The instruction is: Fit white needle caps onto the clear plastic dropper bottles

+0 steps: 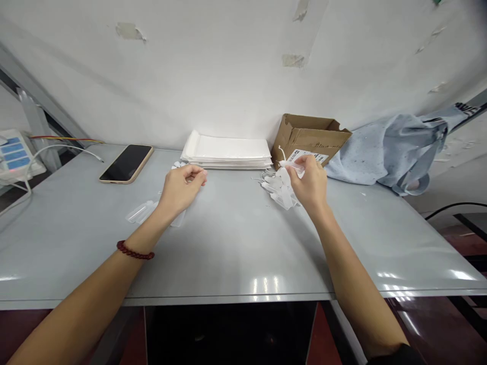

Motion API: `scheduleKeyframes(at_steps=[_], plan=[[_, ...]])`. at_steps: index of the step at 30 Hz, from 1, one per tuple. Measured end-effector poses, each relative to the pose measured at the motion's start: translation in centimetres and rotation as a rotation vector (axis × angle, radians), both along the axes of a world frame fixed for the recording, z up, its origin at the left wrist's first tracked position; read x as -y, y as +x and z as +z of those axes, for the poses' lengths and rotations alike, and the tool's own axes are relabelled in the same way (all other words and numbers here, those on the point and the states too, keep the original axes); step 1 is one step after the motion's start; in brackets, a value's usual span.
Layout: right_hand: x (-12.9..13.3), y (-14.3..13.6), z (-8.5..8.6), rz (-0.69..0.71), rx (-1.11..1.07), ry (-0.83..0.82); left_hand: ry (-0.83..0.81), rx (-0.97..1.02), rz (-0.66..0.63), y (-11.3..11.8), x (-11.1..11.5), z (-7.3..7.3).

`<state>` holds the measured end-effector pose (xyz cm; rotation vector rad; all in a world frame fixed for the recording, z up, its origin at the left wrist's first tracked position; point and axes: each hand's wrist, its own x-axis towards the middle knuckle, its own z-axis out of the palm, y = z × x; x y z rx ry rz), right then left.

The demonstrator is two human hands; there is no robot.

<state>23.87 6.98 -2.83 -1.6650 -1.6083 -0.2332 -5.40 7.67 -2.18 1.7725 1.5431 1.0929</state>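
My right hand is above a pile of small white plastic pieces with thin strings or stems. Pinched in its fingers is one translucent white strip, and a thin white curl shows at its upper left. My left hand hovers left of centre, thumb and fingertips pressed together; what lies between them, if anything, cannot be made out. Clear plastic pieces rest on the table under and beside my left forearm, which partly hides them. Small white round pieces show just behind that hand.
White flat envelopes lie stacked against the wall. An open cardboard box stands behind the pile, with light blue cloth to its right. A phone and a white cable lie on the grey table at left.
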Motion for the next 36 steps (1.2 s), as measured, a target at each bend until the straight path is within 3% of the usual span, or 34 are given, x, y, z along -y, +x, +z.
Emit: scheduleKeyframes(at_steps=[4, 10, 14, 23, 31, 36], plan=[[-0.9, 2.0, -0.8, -0.051, -0.003, -0.054, 0.160, -0.509, 0.039, -2.3, -1.9, -0.6], [-0.2, 0.4, -0.5, -0.077, 0.091, -0.044, 0.171, -0.662, 0.038, -5.7, -4.8, -1.6], [0.6, -1.3, -0.1, -0.040, 0.156, 0.029, 0.180, -0.694, -0.045, -6.3, -5.3, -1.9], [2.3, -5.3, -1.0, 0.262, 0.156, 0.002, 0.192, -0.765, -0.230, -6.2, -6.1, -2.7], [3.7, -11.9, -1.9, 0.734, 0.281, -0.293, 0.147, -0.737, -0.263, -5.6, -5.9, -2.2], [3.5, -15.8, -2.6, 0.849, 0.177, -0.414, 0.142, -0.715, -0.250, -5.1, -5.5, -2.2]])
